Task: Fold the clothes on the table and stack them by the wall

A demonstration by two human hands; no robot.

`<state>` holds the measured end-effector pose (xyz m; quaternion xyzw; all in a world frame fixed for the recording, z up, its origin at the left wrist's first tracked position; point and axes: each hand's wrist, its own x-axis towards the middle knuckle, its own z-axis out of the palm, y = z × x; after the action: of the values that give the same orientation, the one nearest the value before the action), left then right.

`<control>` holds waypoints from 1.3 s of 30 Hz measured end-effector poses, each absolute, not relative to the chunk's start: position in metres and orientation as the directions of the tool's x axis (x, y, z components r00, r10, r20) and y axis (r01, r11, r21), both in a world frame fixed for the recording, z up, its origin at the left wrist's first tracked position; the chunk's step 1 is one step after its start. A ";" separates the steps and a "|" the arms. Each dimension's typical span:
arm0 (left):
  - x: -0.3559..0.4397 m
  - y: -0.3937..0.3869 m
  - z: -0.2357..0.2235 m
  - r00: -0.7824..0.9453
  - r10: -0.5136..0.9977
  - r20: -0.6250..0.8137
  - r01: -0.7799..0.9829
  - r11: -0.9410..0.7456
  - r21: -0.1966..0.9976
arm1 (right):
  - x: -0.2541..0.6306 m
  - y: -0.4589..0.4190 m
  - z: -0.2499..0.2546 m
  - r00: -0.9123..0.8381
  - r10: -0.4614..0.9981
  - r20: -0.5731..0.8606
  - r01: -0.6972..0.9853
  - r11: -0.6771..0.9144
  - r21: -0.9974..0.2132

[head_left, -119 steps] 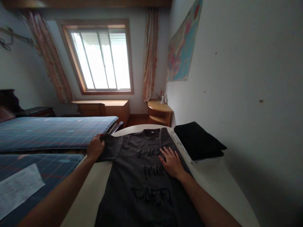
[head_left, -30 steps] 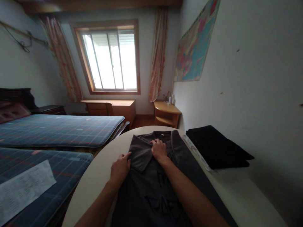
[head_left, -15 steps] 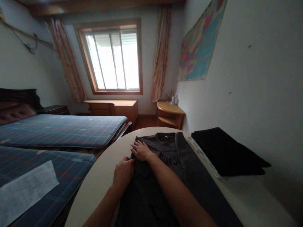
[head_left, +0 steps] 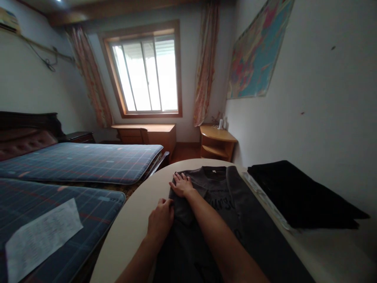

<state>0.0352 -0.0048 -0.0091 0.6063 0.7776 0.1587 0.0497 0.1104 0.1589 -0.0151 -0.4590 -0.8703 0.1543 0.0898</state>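
A dark grey long-sleeved sweatshirt (head_left: 218,220) with black lettering lies front up on a round, pale table (head_left: 126,232). Its collar points away from me, and the right-hand sleeve is folded down along the body. My right hand (head_left: 182,185) rests flat near the left shoulder, fingers spread on the cloth. Just below it, my left hand (head_left: 161,218) has its fingers curled and pinched at the garment's left edge. My right forearm crosses over the front and hides part of the lettering.
Folded black cloth (head_left: 303,196) lies on the right beside a strip of clear plastic (head_left: 268,200). Left of the table are two plaid mattresses (head_left: 88,161), with a sheet of paper (head_left: 44,239) on the nearer one. A desk (head_left: 161,135) and corner shelf (head_left: 218,133) stand beyond.
The camera view has turned slightly left, so everything sits further right. Both hands stay at the sweatshirt's left edge and shoulder, in nearly the same pose.
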 end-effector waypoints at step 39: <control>0.151 -0.013 0.031 0.187 0.890 0.417 0.522 -0.449 0.725 | 0.244 0.165 0.014 -0.356 0.922 0.150 0.575 0.343 -0.742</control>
<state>0.1510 -0.0133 0.0311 0.7389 0.4775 0.4227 0.2178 0.2445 0.1652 0.0135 -0.4882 -0.7669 0.3001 0.2889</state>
